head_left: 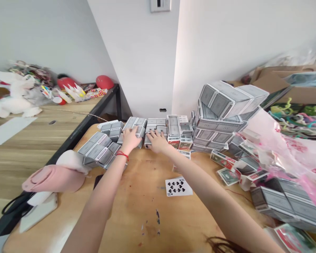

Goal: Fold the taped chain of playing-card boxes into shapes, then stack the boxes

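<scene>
Both arms reach forward to a row of grey-patterned playing card boxes along the table's far edge. My left hand (131, 141), with a red cord on its wrist, rests on a stack of card boxes (136, 121), fingers apart. Just right of it, my right hand (157, 141) lies with its dark-nailed fingers spread over another stack of card boxes (156, 122). Neither hand appears closed round a box. Some upright card boxes (173, 125) stand beside the right hand. A ten of spades card (178, 187) lies face up below the right forearm.
A tall pile of wrapped card boxes (219, 117) stands at right, near loose boxes (228, 176) and pink plastic (287, 144). More wrapped boxes (96, 147) are at left, near a pink visor cap (55, 178) and a white tablet-like object (39, 212). A wall (139, 63) rises behind.
</scene>
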{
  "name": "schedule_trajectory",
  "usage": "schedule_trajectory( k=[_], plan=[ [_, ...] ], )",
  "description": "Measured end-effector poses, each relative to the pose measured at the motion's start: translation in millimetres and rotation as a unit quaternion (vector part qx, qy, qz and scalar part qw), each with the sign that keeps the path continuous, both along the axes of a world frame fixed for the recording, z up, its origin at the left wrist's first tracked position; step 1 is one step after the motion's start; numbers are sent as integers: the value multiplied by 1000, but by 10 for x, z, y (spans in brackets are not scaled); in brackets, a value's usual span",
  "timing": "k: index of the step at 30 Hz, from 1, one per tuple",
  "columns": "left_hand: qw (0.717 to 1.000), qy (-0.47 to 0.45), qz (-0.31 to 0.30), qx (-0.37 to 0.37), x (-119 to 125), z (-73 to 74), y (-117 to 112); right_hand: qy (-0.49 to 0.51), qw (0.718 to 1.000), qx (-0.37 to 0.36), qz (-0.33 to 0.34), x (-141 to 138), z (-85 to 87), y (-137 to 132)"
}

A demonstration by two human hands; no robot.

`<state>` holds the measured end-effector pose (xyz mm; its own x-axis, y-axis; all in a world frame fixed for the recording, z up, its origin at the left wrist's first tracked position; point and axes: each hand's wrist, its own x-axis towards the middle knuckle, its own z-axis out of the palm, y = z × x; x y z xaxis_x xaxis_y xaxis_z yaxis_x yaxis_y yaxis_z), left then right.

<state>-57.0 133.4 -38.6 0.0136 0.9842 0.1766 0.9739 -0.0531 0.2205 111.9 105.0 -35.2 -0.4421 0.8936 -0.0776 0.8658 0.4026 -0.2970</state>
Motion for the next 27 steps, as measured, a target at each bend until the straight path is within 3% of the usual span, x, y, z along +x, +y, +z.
schedule_trajectory(
  k=[4,9,12,18,27],
  plan=[
    [999,-13,-4,30,15,-33,55,-19,1000,-3,11,26,-7,23],
    [999,-20,27,2,-207,144,534,-41,999,7,7,49,42,-52],
    [998,-8,48,-36,-226,111,681,-53,998,11,-7,40,78,-129],
    [997,23,71,-23,-108,-99,458,-63,998,14,-22,52,68,-220],
    [989,34,-56,-132,-593,97,282,-82,996,8,-19,19,10,-82]
  ],
)
